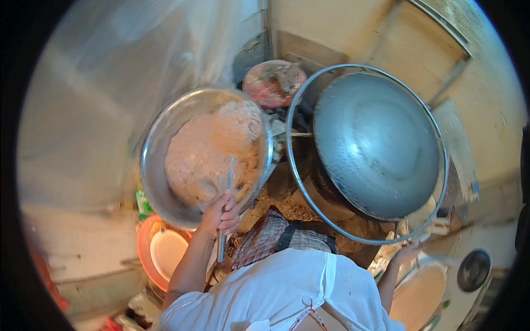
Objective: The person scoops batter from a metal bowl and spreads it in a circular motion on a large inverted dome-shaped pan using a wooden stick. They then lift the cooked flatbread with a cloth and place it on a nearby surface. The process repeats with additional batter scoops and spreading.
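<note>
- Nothing legible anywhere in the frame: no word, number, brand or sign to be read.
- On the green packet (144, 203), left of the centre of the frame: too small and blurred to tell lettering from pattern.
- On the red-and-pale bundle (264, 91), upper centre of the frame: too smeared to tell print from plain colouring.
- On the small blue patch (475, 189), right side of the frame: too tiny to tell whether a label or only a coloured mark.
</note>
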### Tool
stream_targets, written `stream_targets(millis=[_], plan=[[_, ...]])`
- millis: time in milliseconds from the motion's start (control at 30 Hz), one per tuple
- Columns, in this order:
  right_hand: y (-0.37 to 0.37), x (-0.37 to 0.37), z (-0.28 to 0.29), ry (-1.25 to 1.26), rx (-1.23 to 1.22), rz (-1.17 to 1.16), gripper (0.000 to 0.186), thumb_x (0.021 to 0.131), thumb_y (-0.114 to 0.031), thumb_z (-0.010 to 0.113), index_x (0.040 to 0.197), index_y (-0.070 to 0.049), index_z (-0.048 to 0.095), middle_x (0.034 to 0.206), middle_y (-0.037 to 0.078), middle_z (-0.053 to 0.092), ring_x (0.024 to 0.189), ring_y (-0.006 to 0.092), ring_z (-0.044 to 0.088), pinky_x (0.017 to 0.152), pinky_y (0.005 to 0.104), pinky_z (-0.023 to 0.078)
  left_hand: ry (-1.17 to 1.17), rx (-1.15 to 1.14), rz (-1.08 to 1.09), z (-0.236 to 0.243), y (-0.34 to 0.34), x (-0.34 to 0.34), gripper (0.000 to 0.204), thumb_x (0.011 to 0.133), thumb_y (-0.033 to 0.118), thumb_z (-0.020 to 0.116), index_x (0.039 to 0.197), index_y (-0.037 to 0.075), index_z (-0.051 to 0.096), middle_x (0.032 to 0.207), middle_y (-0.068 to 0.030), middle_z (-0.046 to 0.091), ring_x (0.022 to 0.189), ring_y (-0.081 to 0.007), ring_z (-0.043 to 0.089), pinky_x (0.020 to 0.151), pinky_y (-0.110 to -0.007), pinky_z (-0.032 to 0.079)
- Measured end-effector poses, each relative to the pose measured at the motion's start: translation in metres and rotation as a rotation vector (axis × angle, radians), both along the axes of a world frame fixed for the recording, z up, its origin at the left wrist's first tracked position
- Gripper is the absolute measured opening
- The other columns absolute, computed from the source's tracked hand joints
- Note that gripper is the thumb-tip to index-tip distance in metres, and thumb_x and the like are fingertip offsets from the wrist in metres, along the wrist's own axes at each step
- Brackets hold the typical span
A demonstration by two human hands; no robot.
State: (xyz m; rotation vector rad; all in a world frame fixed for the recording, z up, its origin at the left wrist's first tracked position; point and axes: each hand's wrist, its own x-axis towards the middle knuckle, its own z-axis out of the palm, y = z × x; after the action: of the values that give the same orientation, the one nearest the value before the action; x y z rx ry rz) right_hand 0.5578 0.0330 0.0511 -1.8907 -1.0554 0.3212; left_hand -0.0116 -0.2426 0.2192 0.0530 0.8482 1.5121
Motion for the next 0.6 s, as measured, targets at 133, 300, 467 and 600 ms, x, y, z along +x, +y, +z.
stream_targets(millis=[133,300,467,600], plan=[[-0.005,-0.04,0.034,0.306,-0.016,0.105,0.041,0.095,-0.036,0.051,0.081,0.002,0.058,0.063,0.006,0.051,0.053,0.015,0.049,0.045,0.0322,0.04,0.586,-0.086,-0.025,0.022,0.049,0.012,0.044,0.1,0.043,0.04,0.07,0.011,0.04,0.048,-0.0004,0.034,0.032,-0.0094,0.032,0.029,-0.026,0.028],[-0.081,-0.104,0.078,0.859,-0.29,0.291,0.055,0.094,-0.063,0.033,0.081,-0.011,0.046,0.054,-0.001,0.038,0.043,0.0112,0.039,0.039,0.0265,0.035,1.149,0.025,-0.091,-0.014,0.12,0.054,0.041,0.098,0.036,0.048,0.07,0.007,0.048,0.052,-0.0011,0.042,0.044,-0.0109,0.038,0.043,-0.024,0.032],[-0.125,-0.125,0.096,0.897,-0.574,0.404,0.058,0.094,-0.064,0.028,0.077,-0.011,0.045,0.053,0.001,0.038,0.043,0.0139,0.036,0.042,0.0277,0.031,1.834,0.309,-0.36,-0.053,0.197,0.11,0.036,0.093,0.031,0.054,0.07,0.004,0.054,0.065,-0.0164,0.054,0.061,-0.0342,0.056,0.054,-0.041,0.042],[-0.14,-0.137,0.084,1.029,-0.77,0.395,0.06,0.095,-0.063,0.026,0.077,-0.008,0.045,0.052,0.001,0.037,0.04,0.0141,0.036,0.039,0.0306,0.034,1.762,0.36,-0.643,-0.101,0.219,0.132,0.039,0.094,0.034,0.05,0.071,0.004,0.054,0.068,-0.0194,0.056,0.064,-0.0395,0.056,0.057,-0.046,0.042]])
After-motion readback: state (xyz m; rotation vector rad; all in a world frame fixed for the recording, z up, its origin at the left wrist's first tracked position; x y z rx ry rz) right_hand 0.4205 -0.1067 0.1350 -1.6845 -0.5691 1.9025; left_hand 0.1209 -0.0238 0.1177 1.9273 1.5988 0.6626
